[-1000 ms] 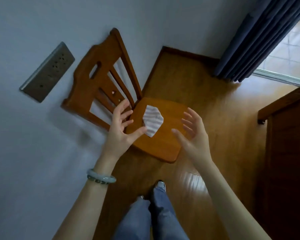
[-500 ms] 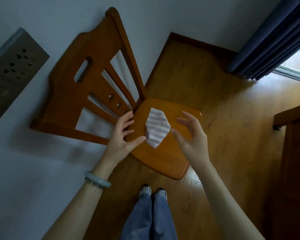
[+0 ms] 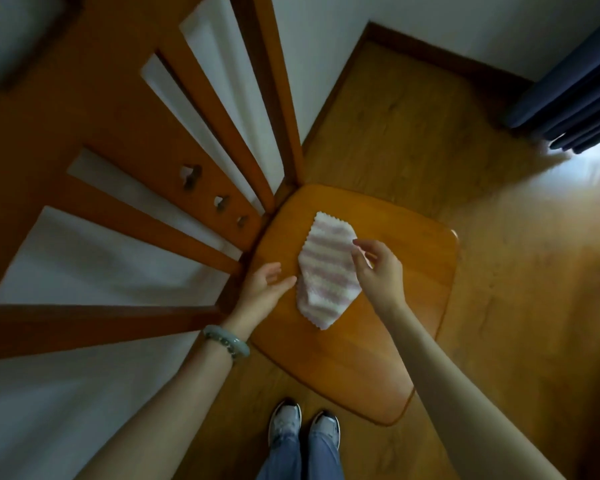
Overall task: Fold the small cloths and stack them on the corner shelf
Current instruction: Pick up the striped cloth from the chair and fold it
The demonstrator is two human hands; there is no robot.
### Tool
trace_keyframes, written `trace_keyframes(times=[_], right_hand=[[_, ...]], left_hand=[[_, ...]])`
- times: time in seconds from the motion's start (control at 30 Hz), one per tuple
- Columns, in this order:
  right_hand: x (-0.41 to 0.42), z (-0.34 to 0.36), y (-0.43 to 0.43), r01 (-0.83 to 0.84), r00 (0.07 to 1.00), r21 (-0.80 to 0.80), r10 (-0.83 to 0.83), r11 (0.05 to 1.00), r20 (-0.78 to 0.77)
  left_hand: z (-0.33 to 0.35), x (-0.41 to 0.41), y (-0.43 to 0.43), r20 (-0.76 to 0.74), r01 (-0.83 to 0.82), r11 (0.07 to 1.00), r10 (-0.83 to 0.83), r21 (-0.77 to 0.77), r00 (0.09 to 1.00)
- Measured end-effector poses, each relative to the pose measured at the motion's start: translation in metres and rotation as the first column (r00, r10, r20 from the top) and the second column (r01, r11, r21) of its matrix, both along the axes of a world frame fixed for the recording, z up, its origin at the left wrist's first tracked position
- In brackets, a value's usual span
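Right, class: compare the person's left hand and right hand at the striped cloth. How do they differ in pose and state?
The left hand lies open with relaxed fingers, while the right hand appears to pinch the right corner of the striped cloth. The left thumb only reaches the cloth's left edge, contact unclear. The left wrist wears a bracelet; the right wrist is bare. Both are over the chair seat.

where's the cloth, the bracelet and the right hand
cloth (image 3: pixel 326 271): head view, middle of its striped top
bracelet (image 3: pixel 226 341): head view, its band on the left wrist
right hand (image 3: pixel 381 271): head view, back of the hand
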State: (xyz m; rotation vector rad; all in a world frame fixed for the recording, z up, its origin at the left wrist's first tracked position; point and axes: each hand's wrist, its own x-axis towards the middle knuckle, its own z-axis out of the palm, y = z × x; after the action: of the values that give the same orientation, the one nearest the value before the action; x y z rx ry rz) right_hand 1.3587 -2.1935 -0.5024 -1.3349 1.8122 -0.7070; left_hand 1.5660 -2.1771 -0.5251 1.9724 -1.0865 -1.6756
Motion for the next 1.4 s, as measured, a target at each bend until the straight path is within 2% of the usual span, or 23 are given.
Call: trace_keyframes(times=[0.13,0.2,0.3,0.4,0.63,0.8,0.93,1.07,1.17,1.27,1.4], right_hand=[[0.010,-0.038,-0.037,-0.134,0.980,-0.050,0.125,0.990,-0.152],[0.015,-0.055,-0.056,-0.213,0.954,-0.023,0.203,0.977,-0.220],[0.022,-0.077,-0.075,-0.294,0.910,0.045,0.294,0.955,-0.294],[0.026,-0.090,-0.081,-0.305,0.884,0.118,0.327,0.945,-0.335],[0.022,-0.098,-0.060,-0.358,0.817,0.159,0.391,0.920,-0.423],[0.009,-0.078,-0.031,-0.367,0.877,0.106,0.381,0.924,-0.292],[-0.008,-0.034,-0.021,-0.350,0.918,0.016,0.346,0.937,-0.194],[-0.030,0.026,-0.021,-0.297,0.953,-0.088,0.290,0.951,-0.083],[-0.045,0.069,-0.024,-0.234,0.972,-0.152,0.230,0.960,-0.046],[-0.060,0.102,-0.026,-0.160,0.986,-0.190,0.147,0.969,-0.081],[-0.079,0.132,-0.027,-0.089,0.990,-0.227,0.061,0.970,-0.126]], left_hand=[[-0.032,-0.010,0.000,0.179,0.077,0.997,-0.070,-0.031,0.981],[-0.039,-0.016,-0.002,0.319,0.183,0.979,-0.146,-0.090,0.936],[-0.048,-0.021,-0.006,0.409,0.269,0.955,-0.197,-0.124,0.891],[-0.058,-0.022,-0.006,0.384,0.278,0.952,-0.212,-0.124,0.898],[-0.066,-0.041,0.000,0.367,0.236,0.937,-0.131,-0.258,0.921],[-0.066,-0.053,0.012,0.444,0.367,0.906,-0.246,-0.209,0.861],[-0.041,-0.052,0.013,0.337,0.272,0.944,-0.199,-0.185,0.920],[-0.005,-0.037,0.002,0.288,0.276,0.946,-0.220,-0.169,0.932],[0.023,-0.021,-0.008,0.262,0.182,0.950,-0.114,-0.255,0.958],[0.054,-0.010,-0.013,0.251,0.072,0.943,0.013,-0.325,0.968],[0.102,-0.008,-0.027,0.233,0.006,0.853,0.136,-0.521,0.963]])
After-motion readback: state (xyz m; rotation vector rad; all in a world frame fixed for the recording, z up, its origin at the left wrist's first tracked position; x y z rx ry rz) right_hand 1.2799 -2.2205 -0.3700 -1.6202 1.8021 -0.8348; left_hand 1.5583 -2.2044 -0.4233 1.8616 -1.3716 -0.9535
